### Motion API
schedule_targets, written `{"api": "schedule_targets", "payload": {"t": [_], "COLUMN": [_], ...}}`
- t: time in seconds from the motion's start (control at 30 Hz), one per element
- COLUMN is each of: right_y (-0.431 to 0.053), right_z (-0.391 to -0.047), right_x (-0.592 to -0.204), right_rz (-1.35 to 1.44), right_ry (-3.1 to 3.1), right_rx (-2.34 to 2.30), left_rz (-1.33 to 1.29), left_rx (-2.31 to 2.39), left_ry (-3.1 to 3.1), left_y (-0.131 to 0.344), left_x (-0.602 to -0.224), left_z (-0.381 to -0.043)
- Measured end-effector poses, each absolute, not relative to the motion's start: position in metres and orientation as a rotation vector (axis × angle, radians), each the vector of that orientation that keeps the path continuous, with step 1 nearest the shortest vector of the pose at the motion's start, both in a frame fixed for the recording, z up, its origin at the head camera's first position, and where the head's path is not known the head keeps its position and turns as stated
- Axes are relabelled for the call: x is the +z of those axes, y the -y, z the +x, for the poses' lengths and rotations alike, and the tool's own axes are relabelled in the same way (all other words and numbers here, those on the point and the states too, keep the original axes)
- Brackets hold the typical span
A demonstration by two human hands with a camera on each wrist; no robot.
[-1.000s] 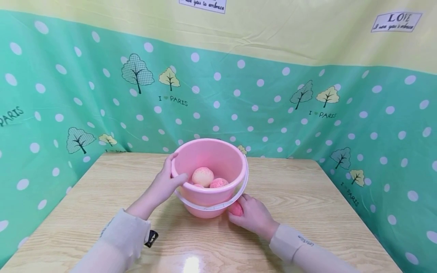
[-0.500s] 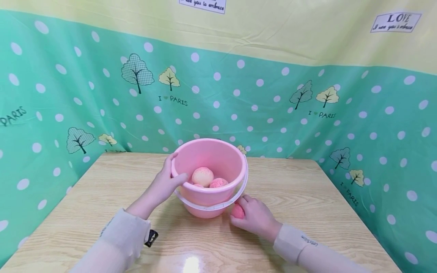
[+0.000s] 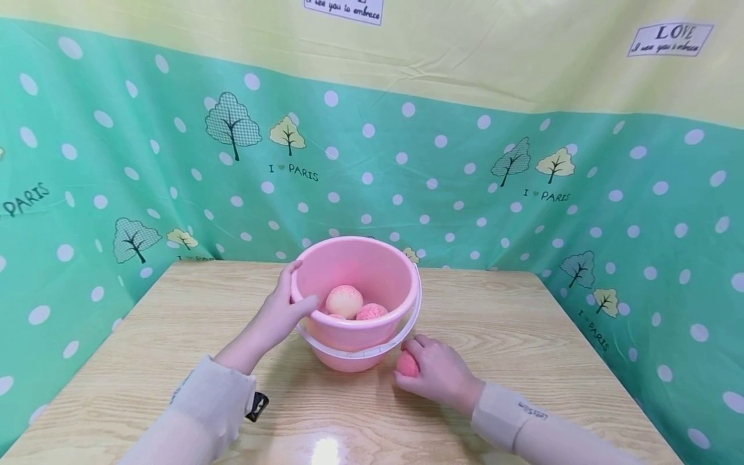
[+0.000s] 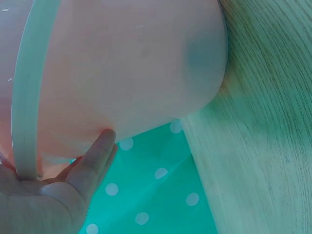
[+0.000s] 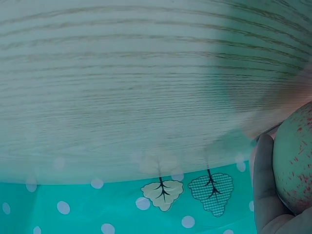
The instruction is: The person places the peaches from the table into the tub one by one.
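Note:
A pink bucket (image 3: 349,342) with a white handle (image 3: 372,352) stands upright on the table, its mouth tipped into my sight. My left hand (image 3: 285,313) grips its left rim, and in the left wrist view the fingers (image 4: 97,158) lie against the bucket's outer wall. Several speckled peaches, such as the pale peach (image 3: 345,301) and the pinker peach (image 3: 372,312), lie inside. Just right of the bucket's base, my right hand (image 3: 438,374) holds another peach (image 3: 409,363) close over the table. Red specks show on that peach (image 5: 296,158) in the right wrist view.
The wooden table (image 3: 523,336) reaches back to a green curtain (image 3: 395,168) with white dots and printed trees. More curtain hangs along both sides. A black object (image 3: 258,407) sits at the left cuff.
My right hand has shifted slightly right and toward me with the peach, opening a small gap from the bucket. The left hand and the bucket have stayed in place.

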State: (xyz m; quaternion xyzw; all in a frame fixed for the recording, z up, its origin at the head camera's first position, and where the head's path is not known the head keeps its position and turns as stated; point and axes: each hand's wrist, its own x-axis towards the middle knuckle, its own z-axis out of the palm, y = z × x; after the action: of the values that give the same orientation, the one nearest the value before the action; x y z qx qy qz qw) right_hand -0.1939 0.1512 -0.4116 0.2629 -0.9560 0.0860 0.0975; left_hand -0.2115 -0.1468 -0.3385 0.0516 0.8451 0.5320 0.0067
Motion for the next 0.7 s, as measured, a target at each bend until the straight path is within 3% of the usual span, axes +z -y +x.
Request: {"api": "schedule_targets", "payload": {"t": [0.7], "right_y": [-0.1534], "right_z": [-0.1843], "right_x": [-0.4014], "right_rz": [0.885], "right_ry": [2.778], "right_rx": [0.166], "left_rz": [0.172], "left_rx": [1.669], "left_ry": [-2.656], "left_y": [0.1468], "left_x": [-0.3408], "left_z": [-0.213]}}
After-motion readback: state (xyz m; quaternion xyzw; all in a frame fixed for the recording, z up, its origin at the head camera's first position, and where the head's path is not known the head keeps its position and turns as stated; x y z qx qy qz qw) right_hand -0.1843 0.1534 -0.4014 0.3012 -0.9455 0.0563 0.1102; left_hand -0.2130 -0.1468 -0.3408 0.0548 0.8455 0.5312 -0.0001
